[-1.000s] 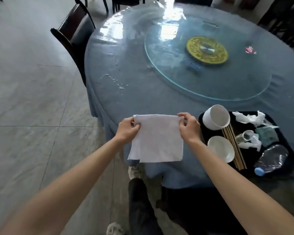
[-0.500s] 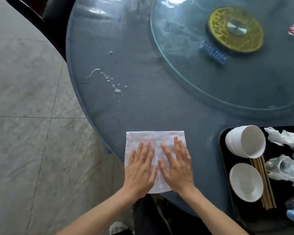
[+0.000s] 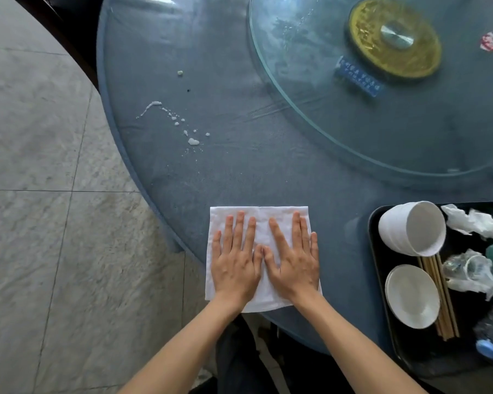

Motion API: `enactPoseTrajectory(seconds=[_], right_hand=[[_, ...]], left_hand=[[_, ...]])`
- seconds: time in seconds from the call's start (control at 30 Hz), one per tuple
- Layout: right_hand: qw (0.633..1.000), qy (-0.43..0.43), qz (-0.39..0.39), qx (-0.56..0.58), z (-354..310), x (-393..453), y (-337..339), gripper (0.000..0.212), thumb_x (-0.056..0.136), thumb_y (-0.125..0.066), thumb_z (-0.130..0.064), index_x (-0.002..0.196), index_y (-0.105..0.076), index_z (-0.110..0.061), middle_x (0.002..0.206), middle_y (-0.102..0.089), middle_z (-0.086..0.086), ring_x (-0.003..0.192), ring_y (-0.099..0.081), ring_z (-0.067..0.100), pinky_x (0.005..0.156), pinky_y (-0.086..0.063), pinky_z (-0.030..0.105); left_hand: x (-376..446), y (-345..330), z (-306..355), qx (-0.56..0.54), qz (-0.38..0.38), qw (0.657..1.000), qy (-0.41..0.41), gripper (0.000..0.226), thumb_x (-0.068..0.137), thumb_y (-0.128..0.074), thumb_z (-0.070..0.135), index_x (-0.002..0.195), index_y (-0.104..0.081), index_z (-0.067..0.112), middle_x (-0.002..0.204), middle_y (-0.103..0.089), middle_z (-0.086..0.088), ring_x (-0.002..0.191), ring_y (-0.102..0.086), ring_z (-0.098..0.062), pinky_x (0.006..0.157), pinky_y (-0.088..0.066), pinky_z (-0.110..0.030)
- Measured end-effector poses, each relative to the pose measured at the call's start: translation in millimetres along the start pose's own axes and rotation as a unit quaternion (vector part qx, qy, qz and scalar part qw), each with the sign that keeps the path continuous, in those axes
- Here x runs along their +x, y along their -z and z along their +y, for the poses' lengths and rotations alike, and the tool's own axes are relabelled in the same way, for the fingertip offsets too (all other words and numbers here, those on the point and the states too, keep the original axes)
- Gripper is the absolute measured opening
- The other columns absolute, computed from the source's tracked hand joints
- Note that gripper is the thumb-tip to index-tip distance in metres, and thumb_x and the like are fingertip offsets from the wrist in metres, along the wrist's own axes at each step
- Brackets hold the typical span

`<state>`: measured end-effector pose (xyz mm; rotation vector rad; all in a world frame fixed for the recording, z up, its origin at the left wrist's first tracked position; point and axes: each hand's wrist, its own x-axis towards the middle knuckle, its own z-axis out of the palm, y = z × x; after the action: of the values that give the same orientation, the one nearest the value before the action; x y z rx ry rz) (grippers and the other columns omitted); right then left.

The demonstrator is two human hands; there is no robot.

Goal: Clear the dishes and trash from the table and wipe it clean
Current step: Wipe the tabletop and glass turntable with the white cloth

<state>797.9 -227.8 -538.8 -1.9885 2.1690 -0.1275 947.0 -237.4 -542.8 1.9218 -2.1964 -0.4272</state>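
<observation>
Now wiping step: both hands, left hand (image 3: 236,265) and right hand (image 3: 292,265), fingers spread flat on cloth (image 3: 260,220) at bench (image 3: 268,166) edge; next, push toward spill (image 3: 192,141).

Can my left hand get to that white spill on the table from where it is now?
Probably yes. The left hand lies flat on the white cloth, and only bare blue table separates it from the white spill, ahead and to its left.

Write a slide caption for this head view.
Both hands, left hand and right hand, press a white cloth flat on the table.
</observation>
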Motion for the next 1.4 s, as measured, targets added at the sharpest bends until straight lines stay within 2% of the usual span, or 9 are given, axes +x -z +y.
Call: enactPoseTrajectory(seconds=[0.33,0.67,0.77,0.83,0.97,1.1,1.2,1.27,1.4], right_hand=[[1.0,0.002,0.015,0.002,-4.6,24.9,-6.4,0.066,0.097,-0.034,-0.061,0.159,-0.018,-0.045,0.171,-0.002,0.007,0.158,0.0,0.021,0.126,-0.011,0.051],[0.999,0.032,0.024,0.006,-18.8,68.5,-4.3,0.064,0.096,-0.037,-0.058,0.157,-0.024,-0.045,0.17,-0.01,0.009,0.157,-0.008,0.024,0.125,-0.011,0.049],[0.998,0.026,0.061,0.014,-17.2,85.0,2.6,0.054,0.097,-0.04,-0.05,0.149,-0.045,-0.038,0.157,-0.037,0.011,0.141,-0.037,0.028,0.109,-0.034,0.051],[0.997,-0.006,0.075,0.036,-15.6,99.4,8.3,0.051,0.097,-0.039,-0.042,0.145,-0.051,-0.03,0.149,-0.046,0.008,0.128,-0.046,0.028,0.098,-0.042,0.05],[0.996,0.008,0.084,0.026,-14.3,107.3,11.0,0.05,0.096,-0.044,-0.033,0.145,-0.053,-0.027,0.147,-0.051,0.003,0.116,-0.049,0.026,0.088,-0.044,0.044],[0.991,0.04,0.118,0.054,-15.1,104.9,12.5,0.05,0.091,-0.056,-0.015,0.141,-0.057,-0.024,0.132,-0.055,0.008,0.103,-0.064,0.028,0.071,-0.056,0.042],[0.991,0.024,0.093,0.092,-12.6,110.5,19.2,0.048,0.091,-0.065,-0.009,0.138,-0.059,-0.02,0.124,-0.053,0.007,0.079,-0.068,0.028,0.051,-0.058,0.04],[0.99,0.026,0.077,0.112,-6.5,114.5,23.2,0.041,0.091,-0.066,-0.009,0.131,-0.063,-0.017,0.122,-0.049,0.006,0.074,-0.066,0.028,0.048,-0.058,0.044],[0.985,0.054,0.089,0.136,3.3,114.0,26.1,0.032,0.091,-0.064,-0.003,0.12,-0.065,-0.015,0.132,-0.054,0.009,0.103,-0.065,0.031,0.066,-0.062,0.044]], left_hand=[[24.4,-2.3,-5.5,0.01,0.042,0.999,0.019,0.058,0.103,-0.037,0.037,0.158,-0.028,0.022,0.167,-0.018,0.0,0.155,-0.01,-0.021,0.125,-0.01,-0.045],[59.7,1.6,-16.0,0.011,0.063,0.997,0.046,0.058,0.102,-0.032,0.038,0.157,-0.031,0.022,0.166,-0.022,-0.001,0.155,-0.015,-0.023,0.124,-0.016,-0.047],[67.2,10.2,-19.2,0.01,0.06,0.997,0.041,0.058,0.098,-0.039,0.039,0.152,-0.041,0.019,0.162,-0.033,-0.003,0.15,-0.03,-0.025,0.116,-0.028,-0.046],[80.0,19.4,-27.3,0.013,0.053,0.997,0.047,0.056,0.095,-0.043,0.037,0.146,-0.048,0.016,0.159,-0.037,-0.007,0.139,-0.042,-0.027,0.104,-0.036,-0.044],[96.9,26.9,-38.0,0.032,0.062,0.997,0.036,0.051,0.095,-0.047,0.031,0.144,-0.049,0.016,0.155,-0.043,-0.004,0.127,-0.047,-0.027,0.089,-0.04,-0.041],[93.5,31.5,-36.0,0.014,0.113,0.993,0.024,0.044,0.091,-0.065,0.015,0.135,-0.057,0.017,0.126,-0.062,-0.001,0.102,-0.059,-0.026,0.074,-0.046,-0.038],[94.2,37.4,-29.6,-0.041,0.11,0.992,0.057,0.045,0.087,-0.069,0.009,0.13,-0.059,0.018,0.114,-0.06,-0.003,0.094,-0.06,-0.026,0.059,-0.056,-0.038],[95.1,41.1,-27.9,-0.064,0.115,0.989,0.063,0.038,0.088,-0.067,0.008,0.124,-0.058,0.017,0.111,-0.06,-0.003,0.093,-0.06,-0.026,0.053,-0.057,-0.037],[90.6,43.1,-34.5,-0.061,0.11,0.992,0.007,0.028,0.083,-0.064,0.004,0.109,-0.059,0.012,0.121,-0.061,-0.004,0.103,-0.06,-0.027,0.077,-0.05,-0.036]])
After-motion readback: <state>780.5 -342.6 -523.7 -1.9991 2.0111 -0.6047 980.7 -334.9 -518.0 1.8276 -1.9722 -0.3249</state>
